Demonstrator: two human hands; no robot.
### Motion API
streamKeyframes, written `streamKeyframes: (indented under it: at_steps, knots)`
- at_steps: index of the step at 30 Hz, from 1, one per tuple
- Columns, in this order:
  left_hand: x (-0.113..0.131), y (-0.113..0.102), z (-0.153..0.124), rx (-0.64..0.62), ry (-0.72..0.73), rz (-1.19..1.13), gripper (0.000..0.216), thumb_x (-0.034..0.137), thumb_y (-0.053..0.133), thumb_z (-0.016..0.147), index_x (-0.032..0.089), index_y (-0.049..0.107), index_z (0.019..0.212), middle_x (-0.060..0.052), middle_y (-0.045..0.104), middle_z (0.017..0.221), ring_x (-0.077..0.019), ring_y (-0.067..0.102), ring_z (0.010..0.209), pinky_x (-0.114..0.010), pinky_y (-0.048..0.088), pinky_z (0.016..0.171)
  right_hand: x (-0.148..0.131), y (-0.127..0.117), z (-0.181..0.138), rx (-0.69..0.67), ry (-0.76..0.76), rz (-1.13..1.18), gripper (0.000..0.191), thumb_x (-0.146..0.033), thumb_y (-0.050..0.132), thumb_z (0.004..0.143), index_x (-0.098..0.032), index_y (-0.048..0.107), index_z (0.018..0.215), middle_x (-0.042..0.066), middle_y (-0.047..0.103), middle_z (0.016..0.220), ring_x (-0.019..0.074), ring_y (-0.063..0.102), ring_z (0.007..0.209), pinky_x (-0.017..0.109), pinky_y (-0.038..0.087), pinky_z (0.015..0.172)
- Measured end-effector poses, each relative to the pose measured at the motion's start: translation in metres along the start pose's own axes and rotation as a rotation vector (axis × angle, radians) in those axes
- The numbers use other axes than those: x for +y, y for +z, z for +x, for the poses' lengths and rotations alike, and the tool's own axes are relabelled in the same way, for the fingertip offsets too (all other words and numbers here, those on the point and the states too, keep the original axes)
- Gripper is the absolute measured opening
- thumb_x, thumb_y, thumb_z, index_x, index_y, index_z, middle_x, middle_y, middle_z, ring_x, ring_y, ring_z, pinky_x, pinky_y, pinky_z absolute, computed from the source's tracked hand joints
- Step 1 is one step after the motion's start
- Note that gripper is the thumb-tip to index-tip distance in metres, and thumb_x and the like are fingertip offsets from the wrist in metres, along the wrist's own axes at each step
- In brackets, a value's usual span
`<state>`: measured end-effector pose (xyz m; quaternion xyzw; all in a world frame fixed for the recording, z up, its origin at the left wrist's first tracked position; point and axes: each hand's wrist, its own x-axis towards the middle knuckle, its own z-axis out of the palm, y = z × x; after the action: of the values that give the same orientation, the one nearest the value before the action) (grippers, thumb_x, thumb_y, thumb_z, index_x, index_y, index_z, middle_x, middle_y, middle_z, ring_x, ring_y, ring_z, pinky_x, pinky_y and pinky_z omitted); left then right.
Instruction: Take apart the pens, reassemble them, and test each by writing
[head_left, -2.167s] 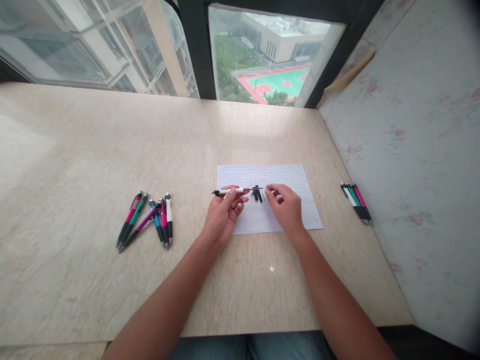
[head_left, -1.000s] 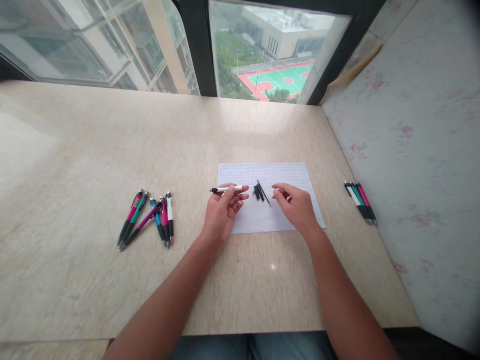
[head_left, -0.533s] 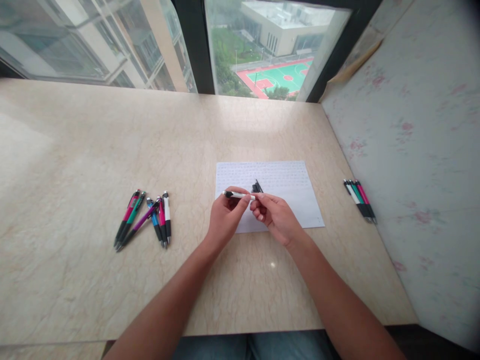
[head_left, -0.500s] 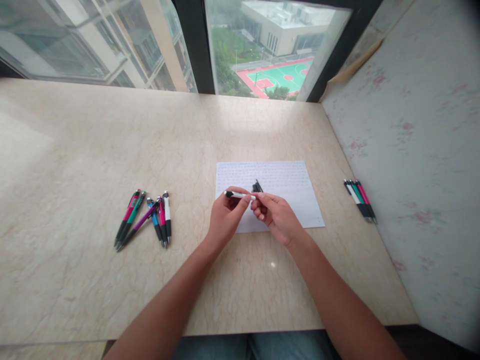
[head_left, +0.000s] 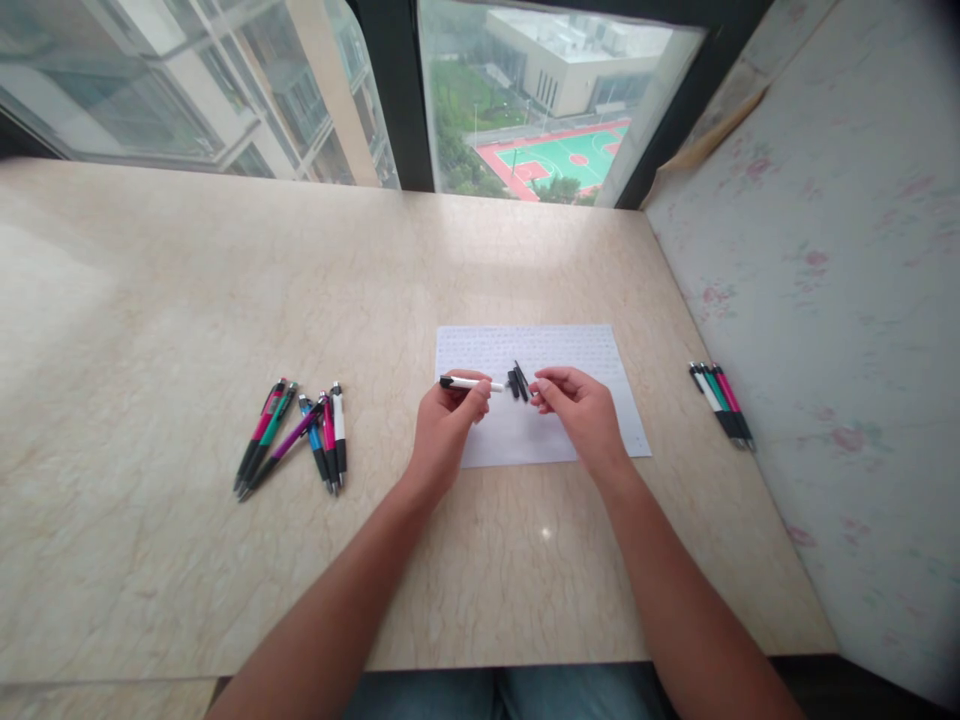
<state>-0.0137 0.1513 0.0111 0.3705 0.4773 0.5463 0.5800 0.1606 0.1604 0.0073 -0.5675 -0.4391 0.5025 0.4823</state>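
My left hand (head_left: 444,428) is closed on a white pen barrel (head_left: 471,383) with a black end, holding it level over the left side of a sheet of written paper (head_left: 592,352). My right hand (head_left: 583,412) hovers over the middle of the sheet with thumb and fingers pinched together. What they hold, if anything, is too small to make out. Small black pen parts (head_left: 517,382) lie on the paper between my two hands, just left of my right fingertips.
Several coloured pens (head_left: 300,436) lie in a loose bunch on the marble table (head_left: 187,300) at the left. Three pens (head_left: 720,402) lie together at the right edge by a flowered wall (head_left: 840,300). A window runs along the far side.
Half a second ago both hands met at the white barrel. My right hand has since drawn away to the right, beside the black parts. The left hand keeps the barrel.
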Motion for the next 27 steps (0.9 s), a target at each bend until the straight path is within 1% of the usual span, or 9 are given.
streamKeyframes:
  at_steps: [3, 5, 7, 11, 15, 17, 20, 25, 27]
  knots:
    - [-0.001, 0.000, 0.002, 0.028, -0.063, -0.136, 0.021, 0.032, 0.073, 0.077, 0.016, 0.067, 0.088, 0.001, 0.056, 0.069, -0.0086, 0.049, 0.063, -0.022, 0.037, 0.058, 0.002, -0.011, 0.006, 0.142, -0.142, -0.329, 0.019, -0.034, 0.064, 0.081, -0.019, 0.071, 0.089, 0.005, 0.073, 0.081, 0.0162, 0.065, 0.067, 0.032, 0.052, 0.064]
    - [-0.001, 0.000, 0.003, 0.032, -0.090, -0.187, 0.021, 0.032, 0.074, 0.076, 0.016, 0.066, 0.088, 0.001, 0.056, 0.069, -0.0082, 0.048, 0.062, -0.021, 0.036, 0.058, 0.004, -0.013, 0.009, 0.182, -0.231, -0.501, 0.017, -0.032, 0.061, 0.083, -0.019, 0.072, 0.086, 0.005, 0.073, 0.080, 0.0168, 0.065, 0.067, 0.032, 0.052, 0.066]
    - [-0.001, 0.001, 0.003, 0.034, -0.093, -0.182, 0.022, 0.032, 0.074, 0.076, 0.016, 0.066, 0.088, 0.000, 0.055, 0.068, -0.0083, 0.048, 0.062, -0.021, 0.036, 0.057, 0.008, -0.013, 0.010, 0.181, -0.300, -0.597, 0.016, -0.029, 0.060, 0.084, -0.019, 0.073, 0.085, 0.005, 0.074, 0.081, 0.0172, 0.065, 0.068, 0.032, 0.051, 0.068]
    - [-0.002, -0.001, 0.003, 0.049, -0.066, -0.094, 0.023, 0.034, 0.074, 0.076, 0.015, 0.067, 0.088, 0.000, 0.056, 0.071, -0.0088, 0.050, 0.064, -0.022, 0.038, 0.060, 0.012, -0.012, 0.011, 0.143, -0.349, -0.628, 0.017, -0.027, 0.059, 0.084, -0.019, 0.073, 0.088, 0.006, 0.074, 0.084, 0.0174, 0.066, 0.070, 0.031, 0.051, 0.069]
    - [-0.004, -0.002, 0.002, 0.038, -0.050, -0.059, 0.024, 0.035, 0.072, 0.078, 0.016, 0.067, 0.091, -0.001, 0.057, 0.071, -0.0095, 0.051, 0.065, -0.023, 0.039, 0.061, 0.010, -0.013, 0.010, 0.190, -0.345, -0.571, 0.020, -0.030, 0.058, 0.086, -0.019, 0.074, 0.088, 0.005, 0.074, 0.083, 0.0175, 0.066, 0.071, 0.032, 0.052, 0.069]
    - [-0.003, -0.001, 0.002, 0.036, -0.036, -0.045, 0.024, 0.035, 0.072, 0.078, 0.016, 0.066, 0.091, 0.000, 0.056, 0.069, -0.0096, 0.050, 0.064, -0.023, 0.039, 0.060, 0.008, -0.012, 0.008, 0.191, -0.342, -0.531, 0.021, -0.031, 0.057, 0.087, -0.019, 0.073, 0.089, 0.006, 0.074, 0.083, 0.0174, 0.066, 0.071, 0.031, 0.052, 0.069]
    - [-0.001, 0.000, 0.000, 0.026, -0.017, 0.006, 0.023, 0.035, 0.072, 0.077, 0.017, 0.065, 0.089, 0.001, 0.055, 0.068, -0.0097, 0.049, 0.062, -0.023, 0.038, 0.059, 0.003, -0.005, 0.002, 0.122, -0.386, -0.489, 0.022, -0.032, 0.055, 0.089, -0.019, 0.072, 0.092, 0.006, 0.073, 0.086, 0.0166, 0.065, 0.072, 0.030, 0.052, 0.066]
    - [0.003, 0.002, -0.001, -0.025, 0.003, 0.091, 0.022, 0.035, 0.071, 0.079, 0.017, 0.064, 0.089, 0.000, 0.057, 0.071, -0.0104, 0.050, 0.064, -0.024, 0.040, 0.061, -0.006, 0.009, -0.009, -0.118, -0.484, -0.463, 0.022, -0.032, 0.057, 0.088, -0.022, 0.070, 0.103, 0.007, 0.070, 0.097, 0.0161, 0.062, 0.075, 0.028, 0.051, 0.061]
    - [0.003, 0.003, -0.002, -0.041, 0.019, 0.137, 0.022, 0.035, 0.071, 0.078, 0.017, 0.064, 0.088, 0.000, 0.058, 0.073, -0.0107, 0.051, 0.065, -0.024, 0.041, 0.062, -0.007, 0.011, -0.012, -0.183, -0.513, -0.471, 0.021, -0.035, 0.061, 0.086, -0.025, 0.070, 0.102, 0.007, 0.069, 0.098, 0.0171, 0.062, 0.077, 0.028, 0.049, 0.060]
